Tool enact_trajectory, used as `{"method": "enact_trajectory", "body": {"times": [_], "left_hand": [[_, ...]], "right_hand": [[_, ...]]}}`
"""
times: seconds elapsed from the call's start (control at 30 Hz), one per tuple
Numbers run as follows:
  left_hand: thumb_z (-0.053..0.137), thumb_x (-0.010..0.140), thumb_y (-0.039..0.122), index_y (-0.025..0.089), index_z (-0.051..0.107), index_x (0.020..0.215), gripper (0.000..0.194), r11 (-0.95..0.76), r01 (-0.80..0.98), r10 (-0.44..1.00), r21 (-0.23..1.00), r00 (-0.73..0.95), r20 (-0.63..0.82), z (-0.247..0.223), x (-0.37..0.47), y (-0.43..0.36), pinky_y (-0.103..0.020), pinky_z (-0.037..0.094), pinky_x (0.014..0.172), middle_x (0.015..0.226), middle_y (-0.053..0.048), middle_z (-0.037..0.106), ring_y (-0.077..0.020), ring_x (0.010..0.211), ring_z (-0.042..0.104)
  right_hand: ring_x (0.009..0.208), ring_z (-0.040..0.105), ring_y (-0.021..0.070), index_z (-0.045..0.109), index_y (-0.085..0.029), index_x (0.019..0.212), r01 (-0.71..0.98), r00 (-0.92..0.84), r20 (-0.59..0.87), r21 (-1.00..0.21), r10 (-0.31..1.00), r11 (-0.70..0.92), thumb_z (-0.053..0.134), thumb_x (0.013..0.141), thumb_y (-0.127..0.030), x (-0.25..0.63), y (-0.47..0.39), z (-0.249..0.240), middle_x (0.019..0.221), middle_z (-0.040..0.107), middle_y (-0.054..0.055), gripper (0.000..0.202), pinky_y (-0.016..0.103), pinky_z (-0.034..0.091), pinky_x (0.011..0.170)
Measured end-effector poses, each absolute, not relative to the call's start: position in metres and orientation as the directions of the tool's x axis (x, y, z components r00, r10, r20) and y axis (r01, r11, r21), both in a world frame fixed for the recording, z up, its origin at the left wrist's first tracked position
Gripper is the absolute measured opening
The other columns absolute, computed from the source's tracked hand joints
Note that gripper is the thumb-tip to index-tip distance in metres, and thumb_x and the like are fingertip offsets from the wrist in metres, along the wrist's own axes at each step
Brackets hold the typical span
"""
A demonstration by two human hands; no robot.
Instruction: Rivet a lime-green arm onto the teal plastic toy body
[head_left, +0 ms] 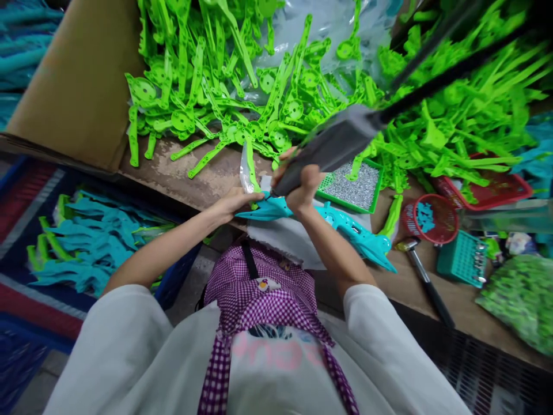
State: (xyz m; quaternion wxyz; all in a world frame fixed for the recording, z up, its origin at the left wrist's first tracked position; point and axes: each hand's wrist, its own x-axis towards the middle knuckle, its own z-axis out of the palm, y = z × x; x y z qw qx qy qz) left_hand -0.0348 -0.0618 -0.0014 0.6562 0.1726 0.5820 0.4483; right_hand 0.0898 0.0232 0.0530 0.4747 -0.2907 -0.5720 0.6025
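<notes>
Worn wooden desk (190, 173) w/ a big heap of green plastic parts (242, 86) at the back, cardboard box flap (78, 86) on your left, blue crate of finished teal pieces (95, 242) down at floor level. Your left hand (235, 202) pins the teal toy part (276, 208) flat on a white cloth (285, 242) at the desk's near edge, its grip closed on the part's left end; your right hand (302, 184) has a full fist grip around the grey power driver (332, 144), tip down onto the part right between both hands, cable running up and right. To do this well, I'd judge: keep the driver square to the part, not leaning, press w/ the left hand close to the tip so the shell doesn't twist, and let the cord hang free so it doesn't drag your wrist. Long axis of the teal part runs left-right across you, dipping toward lower right; tapered end points right, toward the hammer (425, 276). Tray of small screws (354, 185) sits just beyond your right hand, red baskets (432, 216) and a teal bin (462, 259) further right. Whether a screw is under the tip, can't tell.
</notes>
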Motion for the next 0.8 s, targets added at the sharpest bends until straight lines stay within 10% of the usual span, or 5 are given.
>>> {"method": "enact_trajectory", "body": {"times": [0.13,0.3,0.5,0.8], "left_hand": [[0.085,0.072,0.045,0.017,0.073,0.1,0.042,0.432,-0.361,0.871,0.826,-0.069,-0.486,-0.005,-0.042,-0.082,-0.031,0.058,0.078,0.1,-0.012,0.077,-0.0216,0.089,0.072],[0.091,0.061,0.042,0.019,0.06,0.138,0.086,0.283,-0.132,0.889,0.95,-0.336,-0.312,-0.014,-0.036,-0.119,-0.036,0.061,0.087,0.138,-0.018,0.065,-0.025,0.106,0.071],[0.082,0.076,0.048,0.019,0.08,0.101,0.038,0.239,0.261,0.865,0.935,-0.495,-0.083,-0.026,-0.027,-0.136,-0.036,0.061,0.085,0.099,-0.009,0.077,-0.0238,0.093,0.072],[0.073,0.084,0.042,0.028,0.082,0.093,0.019,0.147,0.489,0.922,0.86,-0.382,0.059,-0.025,-0.039,-0.134,-0.036,0.057,0.092,0.096,-0.005,0.08,-0.0239,0.092,0.072]], "right_hand": [[0.035,0.047,0.0146,0.059,-0.033,0.086,-0.43,-0.084,0.367,-0.852,0.926,0.299,0.054,0.069,-0.09,0.12,0.038,0.077,0.049,0.045,-0.007,0.06,0.028,0.036,0.033],[0.035,0.047,0.0152,0.061,-0.031,0.084,-0.126,0.052,0.419,-0.898,0.906,0.422,0.05,0.085,-0.079,0.168,0.058,0.066,0.05,0.047,-0.006,0.049,0.03,0.031,0.035],[0.05,0.058,0.0195,0.061,-0.033,0.083,0.006,0.015,0.406,-0.914,0.914,0.406,0.045,0.075,-0.094,0.164,0.106,0.038,0.058,0.055,-0.002,0.064,0.037,0.044,0.045],[0.05,0.059,0.0167,0.059,-0.032,0.081,-0.041,0.015,0.34,-0.94,0.94,0.34,0.049,0.075,-0.091,0.16,0.156,0.01,0.054,0.053,-0.005,0.06,0.034,0.044,0.047]]}}
